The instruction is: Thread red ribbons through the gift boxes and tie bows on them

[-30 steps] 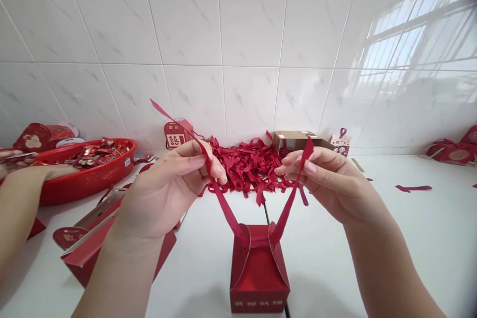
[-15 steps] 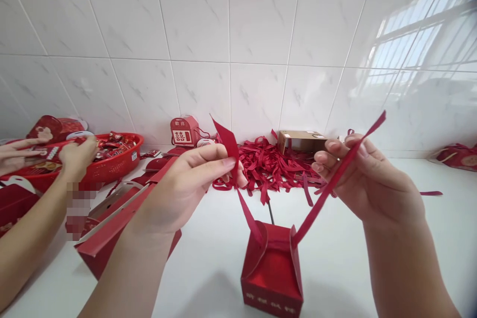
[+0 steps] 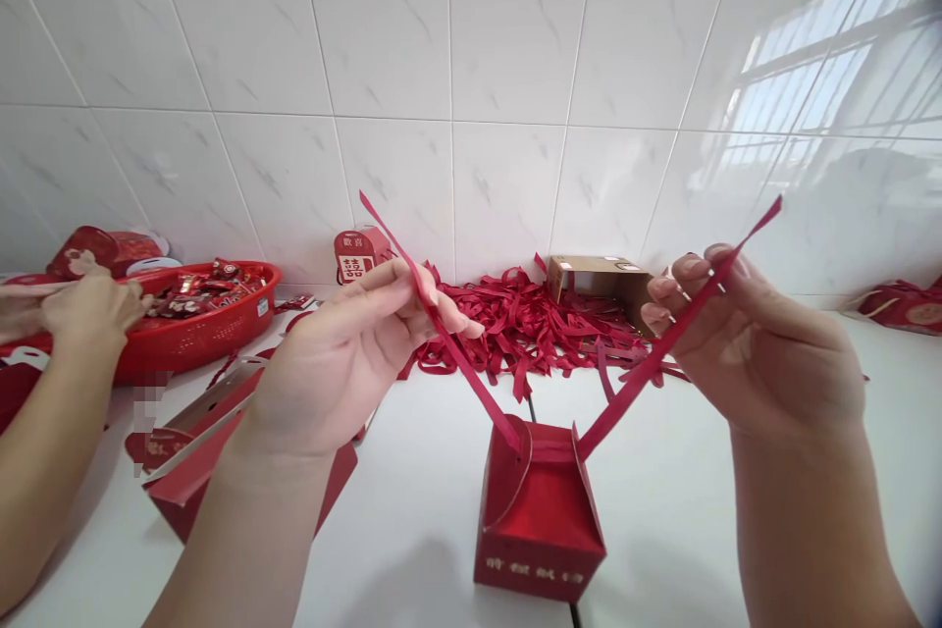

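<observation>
A small red gift box (image 3: 545,510) with pale lettering along its lower front edge stands on the white table before me. A red ribbon (image 3: 471,368) runs through the flaps at its top, and its two ends spread up and outward in a V. My left hand (image 3: 360,334) pinches the left end between thumb and fingers. On the other side, my right hand (image 3: 758,334) pinches the right end. Both ribbon tips stick out above my fingers. The ribbon looks taut between the box and each hand.
Loose red ribbons (image 3: 526,324) lie heaped by the wall, beside an open cardboard box (image 3: 600,280). A red basket of sweets (image 3: 198,339) stands left, with a co-worker's hands (image 3: 92,314) at it. Larger red boxes (image 3: 191,476) sit under my left forearm.
My hands have moved apart, the left one going left, and the ribbon's left side has straightened. The gift box has turned slightly. The co-worker's hands have shifted left.
</observation>
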The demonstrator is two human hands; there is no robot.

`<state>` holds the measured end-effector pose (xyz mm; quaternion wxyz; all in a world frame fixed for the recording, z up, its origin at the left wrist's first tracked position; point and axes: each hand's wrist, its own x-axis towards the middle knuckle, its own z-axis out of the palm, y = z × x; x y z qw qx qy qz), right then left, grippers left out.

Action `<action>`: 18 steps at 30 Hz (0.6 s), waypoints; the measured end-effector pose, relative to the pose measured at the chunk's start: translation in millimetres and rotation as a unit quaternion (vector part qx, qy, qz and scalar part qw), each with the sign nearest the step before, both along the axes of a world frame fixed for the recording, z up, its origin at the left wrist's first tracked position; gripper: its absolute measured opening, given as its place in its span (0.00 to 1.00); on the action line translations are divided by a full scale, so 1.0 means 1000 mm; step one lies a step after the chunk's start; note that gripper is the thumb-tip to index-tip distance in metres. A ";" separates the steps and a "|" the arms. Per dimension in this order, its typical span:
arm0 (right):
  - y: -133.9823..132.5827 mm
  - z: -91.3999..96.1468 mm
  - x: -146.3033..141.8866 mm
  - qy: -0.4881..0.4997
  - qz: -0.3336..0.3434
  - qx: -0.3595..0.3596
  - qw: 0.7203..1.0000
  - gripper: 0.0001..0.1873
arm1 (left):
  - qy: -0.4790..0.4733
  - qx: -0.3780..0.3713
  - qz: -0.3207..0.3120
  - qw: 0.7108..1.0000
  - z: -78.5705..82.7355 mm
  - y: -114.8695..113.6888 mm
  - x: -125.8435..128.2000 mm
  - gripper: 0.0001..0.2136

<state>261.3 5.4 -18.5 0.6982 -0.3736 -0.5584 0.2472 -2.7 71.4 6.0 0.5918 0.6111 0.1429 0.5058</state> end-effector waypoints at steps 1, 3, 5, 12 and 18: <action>0.000 0.000 0.000 0.018 0.010 -0.004 1.000 0.09 | -0.007 -0.006 0.004 1.000 0.000 0.000 0.000 0.09; 0.002 0.000 -0.001 0.048 0.030 -0.008 0.998 0.08 | -0.030 -0.020 0.016 0.999 0.001 0.001 0.001 0.09; 0.004 -0.001 -0.001 0.057 0.042 -0.010 0.997 0.07 | -0.051 -0.039 0.026 0.998 0.001 0.002 0.002 0.09; 0.009 -0.005 -0.009 0.082 0.056 -0.023 0.995 0.07 | -0.061 -0.070 -0.004 0.996 -0.003 0.009 0.008 0.13; 0.011 -0.006 -0.026 0.119 0.105 -0.039 0.987 0.05 | -0.004 -0.009 0.002 1.000 -0.011 0.007 0.014 0.12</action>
